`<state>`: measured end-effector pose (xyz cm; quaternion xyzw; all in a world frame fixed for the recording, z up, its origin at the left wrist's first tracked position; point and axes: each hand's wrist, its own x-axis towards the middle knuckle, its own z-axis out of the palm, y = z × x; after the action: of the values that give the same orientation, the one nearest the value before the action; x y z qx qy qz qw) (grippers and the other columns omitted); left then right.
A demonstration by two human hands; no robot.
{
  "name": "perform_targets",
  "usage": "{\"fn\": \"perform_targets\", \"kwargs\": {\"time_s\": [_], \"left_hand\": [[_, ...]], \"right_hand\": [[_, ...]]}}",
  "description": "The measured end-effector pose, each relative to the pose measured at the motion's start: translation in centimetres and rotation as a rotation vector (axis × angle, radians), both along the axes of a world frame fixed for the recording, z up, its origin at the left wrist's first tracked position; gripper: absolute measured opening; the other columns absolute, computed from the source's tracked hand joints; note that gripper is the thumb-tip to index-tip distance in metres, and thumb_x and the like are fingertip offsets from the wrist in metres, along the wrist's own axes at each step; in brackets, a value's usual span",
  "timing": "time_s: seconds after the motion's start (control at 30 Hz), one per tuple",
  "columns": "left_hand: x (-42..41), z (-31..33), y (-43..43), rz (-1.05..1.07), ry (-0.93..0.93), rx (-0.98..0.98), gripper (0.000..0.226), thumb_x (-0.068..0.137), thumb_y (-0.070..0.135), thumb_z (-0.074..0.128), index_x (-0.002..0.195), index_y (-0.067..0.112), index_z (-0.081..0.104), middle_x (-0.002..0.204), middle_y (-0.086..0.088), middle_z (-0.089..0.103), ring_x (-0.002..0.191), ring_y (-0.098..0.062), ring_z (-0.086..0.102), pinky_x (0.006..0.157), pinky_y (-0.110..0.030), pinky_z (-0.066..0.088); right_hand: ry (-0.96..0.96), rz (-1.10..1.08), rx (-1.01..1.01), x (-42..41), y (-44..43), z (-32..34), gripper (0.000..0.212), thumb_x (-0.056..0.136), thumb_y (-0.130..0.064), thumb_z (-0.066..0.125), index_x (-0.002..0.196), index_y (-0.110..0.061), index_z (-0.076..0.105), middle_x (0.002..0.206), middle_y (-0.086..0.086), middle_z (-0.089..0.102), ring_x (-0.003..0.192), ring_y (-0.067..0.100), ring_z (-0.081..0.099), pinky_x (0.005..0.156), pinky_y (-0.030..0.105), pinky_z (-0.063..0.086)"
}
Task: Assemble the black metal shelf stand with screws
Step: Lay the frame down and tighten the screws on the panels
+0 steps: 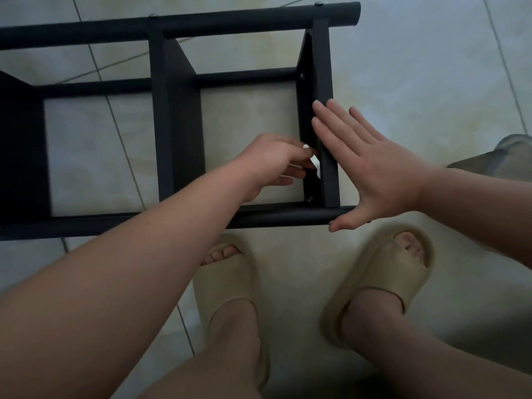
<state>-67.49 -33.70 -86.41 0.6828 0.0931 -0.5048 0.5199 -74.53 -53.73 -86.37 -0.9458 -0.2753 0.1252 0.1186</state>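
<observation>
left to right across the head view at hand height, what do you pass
stand's left crossbar → middle crossbar → left hand, pinching a small white piece → right hand, flat on the right crossbar → grey cloth

No lettering, number or brand legible from here, the small white piece [315, 165] pinched in the left hand [273, 159] (too blurred to identify) shows no readable print

Home (tiled floor [417, 82], house slippers [227, 286])
</observation>
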Motion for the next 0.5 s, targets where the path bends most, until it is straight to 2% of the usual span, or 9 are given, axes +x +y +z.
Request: {"fn": "perform_targets", "kwargs": {"time_s": [0.27, 0.5], "left_hand": [[0.14, 0.65, -0.17, -0.041, -0.031, -0.002, 0.002, 0.095, 0.021, 0.065, 0.094, 0.021, 0.067, 0.074, 0.008, 0.073, 0.074, -0.01, 0.066, 0.079, -0.03, 0.049], [0.67, 0.94, 0.48, -0.136, -0.086, 0.05, 0.007, 0.095, 0.024, 0.066, 0.099, 0.02, 0.07, 0.082, 0.005, 0.077, 0.08, -0.01, 0.066, 0.079, -0.029, 0.049]], "right_hand": [[0.004, -0.003, 0.015, 0.07, 0.31, 0.12, 0.14, 0.069, -0.096, 0.045, 0.16, 0.003, 0.004, 0.169, 0.02, -0.004, 0.156, 0.035, -0.006, 0.125, 0.059, 0.009], [0.004, -0.004, 0.018, 0.05, 0.41, 0.11, 0.14, 0.07, -0.095, 0.044, 0.159, 0.004, 0.004, 0.168, 0.021, -0.004, 0.156, 0.036, -0.007, 0.125, 0.058, 0.009]]}}
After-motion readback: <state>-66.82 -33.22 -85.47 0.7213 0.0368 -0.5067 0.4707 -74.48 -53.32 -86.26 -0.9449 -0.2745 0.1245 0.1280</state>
